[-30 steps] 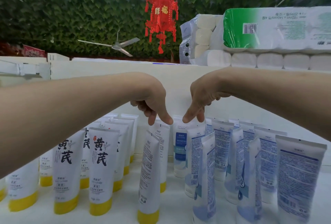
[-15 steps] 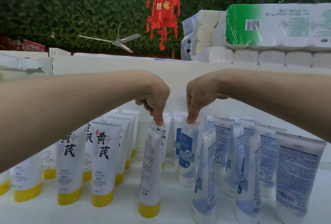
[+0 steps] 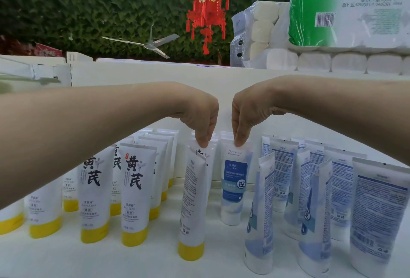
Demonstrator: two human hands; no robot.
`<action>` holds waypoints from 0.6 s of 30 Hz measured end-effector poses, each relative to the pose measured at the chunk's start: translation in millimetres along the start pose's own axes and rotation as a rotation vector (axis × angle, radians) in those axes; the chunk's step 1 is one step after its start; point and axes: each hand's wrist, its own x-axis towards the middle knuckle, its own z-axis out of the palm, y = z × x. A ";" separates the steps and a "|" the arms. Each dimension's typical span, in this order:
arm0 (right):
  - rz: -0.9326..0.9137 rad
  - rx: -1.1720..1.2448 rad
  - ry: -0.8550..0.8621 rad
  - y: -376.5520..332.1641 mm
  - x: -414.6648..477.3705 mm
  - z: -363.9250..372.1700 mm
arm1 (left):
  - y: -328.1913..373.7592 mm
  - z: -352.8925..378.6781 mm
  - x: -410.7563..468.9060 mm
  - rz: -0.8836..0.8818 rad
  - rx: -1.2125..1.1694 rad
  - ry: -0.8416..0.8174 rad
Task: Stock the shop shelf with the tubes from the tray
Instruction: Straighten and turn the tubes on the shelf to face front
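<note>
While yellow-capped rows (image 3: 135,193) on the left and blue-printed rows (image 3: 377,211) on the right already stand cap-down on the white shelf (image 3: 155,262), the stocking looks well advanced to me; no tray is in view, so I cannot tell how many tubes remain; the left hand (image 3: 200,117) pinches the top seal of a side-on yellow-capped tube (image 3: 193,200) in the middle gap; the right hand (image 3: 246,117) pinches the top of a blue-labelled tube (image 3: 234,180) just beside it; both tubes stand upright directly beneath the downturned fingertips, bases at the shelf, though whether they rest on it I cannot tell.
</note>
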 end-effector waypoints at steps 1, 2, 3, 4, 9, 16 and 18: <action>0.002 -0.003 0.000 0.1 0.0 0.0 | -0.2 0.6 0.3 0.006 -0.004 0.010; 0.004 -0.003 0.003 0.4 -0.1 -0.1 | -0.4 1.1 0.9 0.009 -0.007 0.017; 0.006 -0.001 0.006 0.9 -0.5 -0.3 | -0.6 1.4 1.3 0.010 -0.010 0.022; 0.008 0.004 0.007 1.5 -0.9 -0.3 | -1.0 2.0 1.7 0.011 -0.012 0.026; 0.009 0.025 0.005 3.8 -2.8 -0.3 | -2.1 2.6 3.1 0.006 -0.004 0.036; 0.013 0.023 -0.001 2.9 -5.9 -0.7 | 0.1 1.6 4.1 0.010 0.014 0.041; 0.015 0.017 -0.003 1.6 -6.6 -0.7 | 0.3 1.6 4.5 0.008 0.021 0.043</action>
